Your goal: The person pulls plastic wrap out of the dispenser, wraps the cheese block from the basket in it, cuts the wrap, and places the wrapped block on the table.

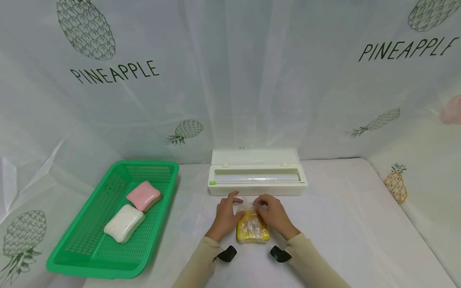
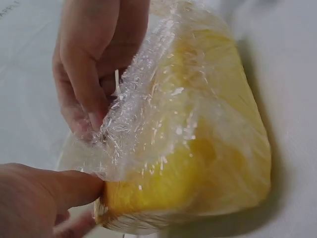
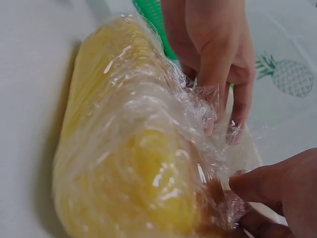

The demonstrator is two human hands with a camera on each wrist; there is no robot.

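A yellow soap bar (image 1: pixel 253 232), wrapped in clear cling film (image 2: pixel 130 111), lies on the white table in front of me. Gathered film sticks out from its far end. My left hand (image 1: pixel 225 216) pinches the film at the left of that end, its thumb right at the bar's edge. On the other side, my right hand (image 1: pixel 275 214) has thumb and fingertips pinching the loose film. Both wrist views show crumpled, shiny film bunched between the two hands. Fingers under the film are partly hidden.
Behind the hands stands a white cling film dispenser (image 1: pixel 257 189), lid raised, with a roll (image 1: pixel 257 178) inside. To the left, a green basket (image 1: pixel 166 224) contains a pink soap bar (image 1: pixel 144 196) and a white soap bar (image 1: pixel 124 223). A pineapple-print curtain (image 1: pixel 252 80) hangs behind.
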